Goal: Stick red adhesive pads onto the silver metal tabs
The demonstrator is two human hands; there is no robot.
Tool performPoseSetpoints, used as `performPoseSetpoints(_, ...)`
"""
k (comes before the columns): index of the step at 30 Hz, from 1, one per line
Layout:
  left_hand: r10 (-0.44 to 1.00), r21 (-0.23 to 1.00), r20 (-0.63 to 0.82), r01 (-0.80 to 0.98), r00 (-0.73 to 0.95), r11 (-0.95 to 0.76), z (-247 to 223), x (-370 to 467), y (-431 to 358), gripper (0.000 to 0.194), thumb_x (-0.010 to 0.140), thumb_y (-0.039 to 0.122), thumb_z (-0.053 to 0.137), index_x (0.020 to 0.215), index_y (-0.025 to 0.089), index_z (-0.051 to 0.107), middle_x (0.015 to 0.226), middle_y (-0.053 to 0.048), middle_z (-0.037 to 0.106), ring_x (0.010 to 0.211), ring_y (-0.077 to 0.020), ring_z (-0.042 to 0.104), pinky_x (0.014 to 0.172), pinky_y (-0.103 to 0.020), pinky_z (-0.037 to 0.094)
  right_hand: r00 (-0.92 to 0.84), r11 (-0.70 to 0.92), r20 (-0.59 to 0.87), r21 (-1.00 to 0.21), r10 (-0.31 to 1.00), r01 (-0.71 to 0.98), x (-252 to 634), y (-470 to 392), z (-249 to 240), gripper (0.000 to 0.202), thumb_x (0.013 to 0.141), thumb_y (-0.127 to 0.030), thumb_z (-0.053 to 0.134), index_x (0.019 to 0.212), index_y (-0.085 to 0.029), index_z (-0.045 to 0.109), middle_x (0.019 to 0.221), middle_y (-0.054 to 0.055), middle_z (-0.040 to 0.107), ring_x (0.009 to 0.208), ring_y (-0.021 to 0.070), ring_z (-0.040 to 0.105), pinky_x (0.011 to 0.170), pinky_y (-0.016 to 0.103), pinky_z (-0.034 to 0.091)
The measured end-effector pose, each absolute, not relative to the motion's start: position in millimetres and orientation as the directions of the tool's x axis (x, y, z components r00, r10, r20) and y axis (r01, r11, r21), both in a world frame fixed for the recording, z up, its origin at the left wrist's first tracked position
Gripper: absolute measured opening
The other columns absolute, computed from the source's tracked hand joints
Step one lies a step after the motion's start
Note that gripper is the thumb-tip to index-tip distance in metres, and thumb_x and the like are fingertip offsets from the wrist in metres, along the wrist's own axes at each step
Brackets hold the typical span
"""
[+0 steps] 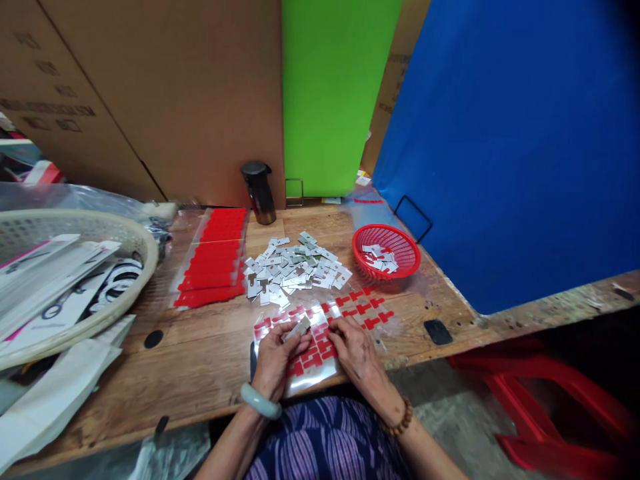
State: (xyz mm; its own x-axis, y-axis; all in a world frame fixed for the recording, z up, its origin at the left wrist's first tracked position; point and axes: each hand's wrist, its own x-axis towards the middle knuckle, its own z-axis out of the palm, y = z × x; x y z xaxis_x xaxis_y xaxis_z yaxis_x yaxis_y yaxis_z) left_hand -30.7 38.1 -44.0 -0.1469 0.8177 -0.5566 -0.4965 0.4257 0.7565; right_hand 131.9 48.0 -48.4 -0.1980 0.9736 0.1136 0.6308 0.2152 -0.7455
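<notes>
Between the thumb and fingers of my left hand point(281, 350) is a small flat metal plate point(299, 329). My right hand point(356, 350) has its fingertips pinched at a clear sheet point(327, 369) of red die-cut stickers point(313, 360); whether a sticker is between them is hidden. That sheet lies under both hands at the table's front edge. More red stickers point(367, 309) lie on clear film to the right. Just beyond my hands is a loose heap of silvery metal plates point(295, 270). A red plastic basket point(386, 235) at the right holds several plates, some with red on them.
Stacked red sticker sheets point(213, 260) lie left of the heap, with a dark tumbler point(259, 193) behind. A large pale basket point(145, 267) fills the left side. Cardboard point(200, 100), a green panel point(330, 100) and a blue panel point(515, 147) stand behind. A red stool point(545, 407) is at lower right.
</notes>
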Motion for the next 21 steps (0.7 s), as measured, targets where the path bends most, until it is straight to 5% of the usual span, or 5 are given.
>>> performPoseSetpoints(9, 0.818, 0.759, -0.556, -0.491, -0.146, 0.428, -46.5, -27.0, 36.6, 0.023, 0.068, 0.004, 0.068, 0.086, 0.010, 0.057, 0.075, -0.009, 0.071, 0.069, -0.0168, 0.070, 0.064, -0.020, 0.056, -0.227, 0.199, 0.045, -0.666, 0.973, 0.719, 125.1, 58.6, -39.6, 0.012, 0.080, -0.011, 0.046, 0.075, -0.020, 0.052, 0.075, 0.002, 0.058, 0.072, 0.0172, 0.056, 0.064, 0.027, 0.041)
performPoseSetpoints(15, 0.839, 0.777, -0.525, -0.482, -0.141, 0.405, -46.8, -27.0, 34.8, 0.026, 0.063, 0.005, 0.069, 0.086, 0.011, 0.058, 0.079, -0.009, 0.071, 0.071, -0.0165, 0.070, 0.066, -0.020, 0.055, -0.188, 0.299, 0.236, -0.658, 0.953, 0.691, 126.4, 44.0, -53.9, 0.016, 0.082, -0.017, 0.046, 0.093, -0.023, 0.056, 0.094, 0.007, 0.058, 0.091, 0.0217, 0.056, 0.077, 0.033, 0.045)
performPoseSetpoints(21, 0.842, 0.788, -0.518, -0.466, -0.151, 0.402, -45.5, -25.8, 34.6, 0.026, 0.062, 0.007, 0.070, 0.085, 0.011, 0.058, 0.077, -0.008, 0.071, 0.070, -0.0161, 0.070, 0.066, -0.021, 0.054, -0.165, 0.264, 0.209, -0.668, 0.964, 0.696, 123.4, 44.0, -61.7, 0.016, 0.080, -0.013, 0.044, 0.087, -0.022, 0.056, 0.086, 0.005, 0.058, 0.083, 0.0201, 0.057, 0.072, 0.031, 0.046)
